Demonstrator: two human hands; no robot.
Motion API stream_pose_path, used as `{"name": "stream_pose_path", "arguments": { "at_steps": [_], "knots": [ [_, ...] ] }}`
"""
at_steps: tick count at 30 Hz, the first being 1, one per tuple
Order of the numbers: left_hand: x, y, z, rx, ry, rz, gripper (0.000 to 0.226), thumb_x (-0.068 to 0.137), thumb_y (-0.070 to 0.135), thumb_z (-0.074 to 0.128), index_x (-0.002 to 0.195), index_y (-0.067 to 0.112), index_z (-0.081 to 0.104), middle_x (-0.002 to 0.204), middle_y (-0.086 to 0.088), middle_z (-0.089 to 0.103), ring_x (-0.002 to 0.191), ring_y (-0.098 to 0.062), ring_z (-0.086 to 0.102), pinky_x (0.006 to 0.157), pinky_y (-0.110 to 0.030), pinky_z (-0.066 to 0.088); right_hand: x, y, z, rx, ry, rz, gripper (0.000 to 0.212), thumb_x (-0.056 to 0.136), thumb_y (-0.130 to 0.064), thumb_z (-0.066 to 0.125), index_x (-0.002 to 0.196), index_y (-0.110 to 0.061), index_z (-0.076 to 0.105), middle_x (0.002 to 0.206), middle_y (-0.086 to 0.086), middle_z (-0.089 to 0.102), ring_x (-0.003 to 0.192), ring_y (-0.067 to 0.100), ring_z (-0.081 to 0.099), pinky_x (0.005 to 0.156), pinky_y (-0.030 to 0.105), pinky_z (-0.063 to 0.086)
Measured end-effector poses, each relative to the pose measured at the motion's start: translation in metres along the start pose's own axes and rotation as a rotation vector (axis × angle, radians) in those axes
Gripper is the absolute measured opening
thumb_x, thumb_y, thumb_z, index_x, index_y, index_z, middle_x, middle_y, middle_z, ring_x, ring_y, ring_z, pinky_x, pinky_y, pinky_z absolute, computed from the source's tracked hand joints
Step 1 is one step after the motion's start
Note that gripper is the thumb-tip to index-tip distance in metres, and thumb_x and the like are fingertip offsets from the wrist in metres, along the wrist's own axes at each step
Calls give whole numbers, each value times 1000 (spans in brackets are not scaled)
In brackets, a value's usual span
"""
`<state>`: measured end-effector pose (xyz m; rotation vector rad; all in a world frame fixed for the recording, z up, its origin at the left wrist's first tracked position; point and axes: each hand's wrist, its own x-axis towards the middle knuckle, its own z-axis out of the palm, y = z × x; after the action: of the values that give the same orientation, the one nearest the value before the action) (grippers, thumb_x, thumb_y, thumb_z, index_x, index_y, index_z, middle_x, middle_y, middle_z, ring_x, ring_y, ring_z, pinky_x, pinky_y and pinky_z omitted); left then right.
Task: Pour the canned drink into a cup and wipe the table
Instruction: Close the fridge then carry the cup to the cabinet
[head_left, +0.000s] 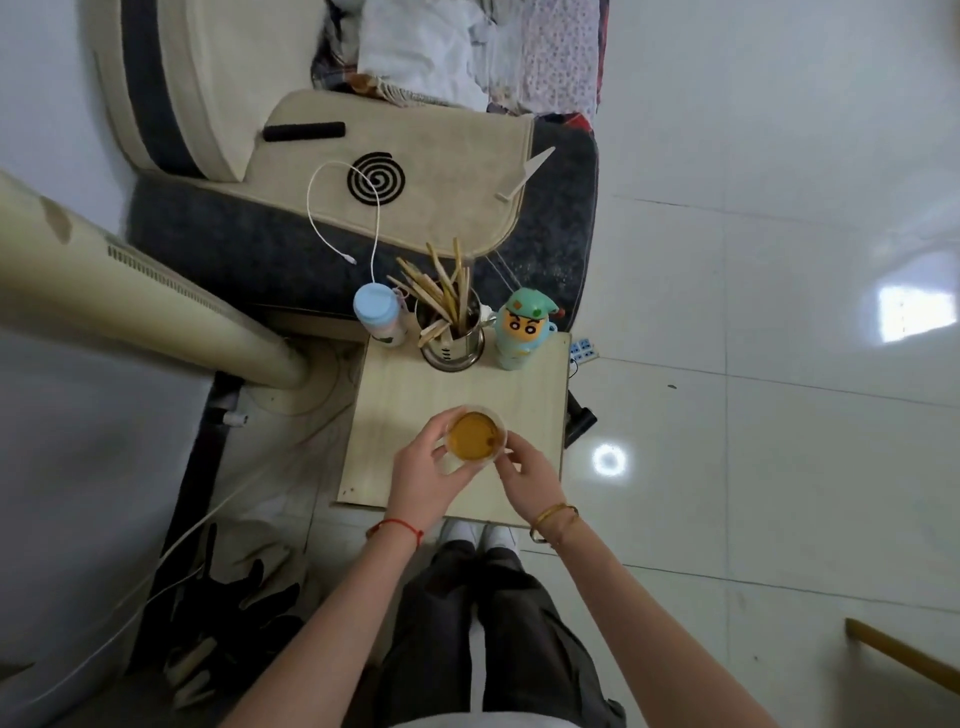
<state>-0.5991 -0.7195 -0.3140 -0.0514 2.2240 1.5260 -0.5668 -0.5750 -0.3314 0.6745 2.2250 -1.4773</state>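
A clear plastic cup (476, 435) filled with amber drink sits over the near half of the small pale wooden table (530, 384). My left hand (423, 475) wraps its left side, fingers curled around the wall. My right hand (530, 475) touches the cup's right rim with its fingertips. I cannot tell whether the cup rests on the table or is lifted slightly. No can and no cloth are in view.
At the table's far edge stand a blue-lidded bottle (378, 312), a metal holder of chopsticks (451, 332) and a green cartoon-figure bottle (523, 327). A sofa (363, 208) lies beyond, a fan column (156, 306) to the left, white floor tiles (753, 364) to the right.
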Motion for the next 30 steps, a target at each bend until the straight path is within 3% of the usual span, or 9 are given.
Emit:
{"name": "stream_pose_path", "arguments": {
  "at_steps": [3, 6, 8, 11, 16, 26, 30],
  "knots": [
    [22, -31, 10, -18, -7, -26, 63, 71, 25, 86, 126, 32, 58, 123, 22, 62, 115, 11, 55, 93, -8, 45, 26, 24, 16, -55, 47, -37, 31, 96, -14, 49, 126, -11, 58, 118, 6, 58, 97, 16, 56, 83, 20, 42],
    [41, -66, 23, -16, -18, -46, 64, 72, 18, 85, 129, 32, 58, 124, 23, 61, 118, 11, 53, 96, -11, 45, 50, 56, 33, -103, 58, -62, 30, 95, -14, 50, 123, -10, 60, 117, 10, 58, 103, 24, 55, 91, 40, 49],
    [49, -87, 30, -15, -22, -51, 64, 74, 14, 84, 131, 29, 58, 124, 24, 61, 118, 12, 53, 96, -11, 45, 62, 75, 43, -134, 61, -63, 29, 94, -14, 49, 120, -10, 61, 117, 9, 57, 105, 26, 52, 92, 46, 49],
    [57, -113, 41, -22, -7, -61, 64, 75, 10, 82, 131, 27, 58, 125, 19, 62, 119, 8, 54, 97, -12, 45, 75, 95, 54, -173, 61, -89, 28, 93, -9, 48, 117, -9, 61, 116, 10, 55, 102, 25, 47, 92, 43, 47],
    [64, -143, 54, -30, 12, -69, 63, 74, 15, 84, 131, 27, 58, 125, 14, 64, 119, 0, 57, 98, -19, 49, 85, 121, 63, -225, 57, -132, 28, 94, -8, 45, 117, -10, 61, 115, 10, 53, 98, 18, 39, 88, 24, 32],
    [65, -161, 61, 17, 13, -65, 63, 74, 20, 84, 131, 27, 57, 124, 14, 64, 115, 7, 56, 98, -21, 50, 80, 141, 73, -253, 85, -155, 42, 90, -5, 46, 131, -12, 52, 122, 8, 52, 104, 17, 37, 94, 27, 34],
    [62, -153, 54, 145, -41, -108, 82, 77, 17, 81, 146, 30, 38, 145, 3, 49, 131, -13, 48, 110, -34, 42, 74, 136, 68, -296, 99, -114, 50, 90, -8, 48, 140, -12, 43, 132, 9, 48, 115, 25, 41, 104, 35, 37]
  ]
}}
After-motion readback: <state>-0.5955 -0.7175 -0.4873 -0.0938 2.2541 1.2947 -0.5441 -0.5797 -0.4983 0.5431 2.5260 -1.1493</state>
